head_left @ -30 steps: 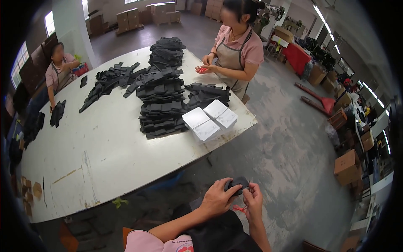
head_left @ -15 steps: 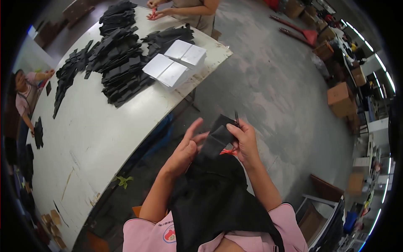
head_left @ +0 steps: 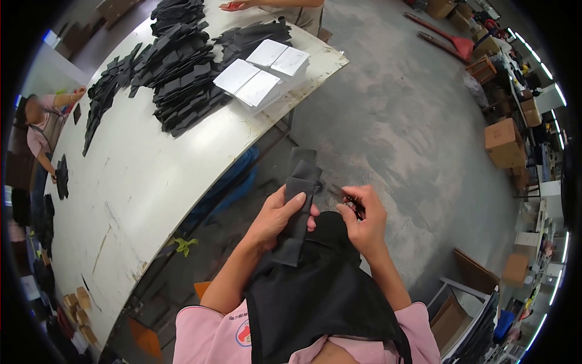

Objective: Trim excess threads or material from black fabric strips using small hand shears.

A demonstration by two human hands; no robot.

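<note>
A long, folded black fabric piece (head_left: 298, 188) is gripped in my left hand (head_left: 273, 219), thumb on top and fingers wrapped underneath. It stands lengthwise above my lap, its lower end reaching my black apron (head_left: 315, 291). Just to the right, my right hand (head_left: 368, 223) is closed round small dark thread snips (head_left: 355, 206) with a bit of red on them. Their blurred blades point left toward the fabric's edge, where a small dark tuft sticks out. A narrow gap separates the blades from the cloth.
A large white table (head_left: 182, 182) lies to my left. It bears heaps of black fabric pieces (head_left: 182, 79) and white box-like stacks (head_left: 260, 73). One co-worker (head_left: 45, 130) is at the far left, another's arm (head_left: 273, 3) beyond the table. Cardboard boxes (head_left: 504, 142) line the right.
My left hand has closed on the fabric piece, which is now upright and further left. My right hand has let go of the cloth and moved right and down, with the snips turned leftward.
</note>
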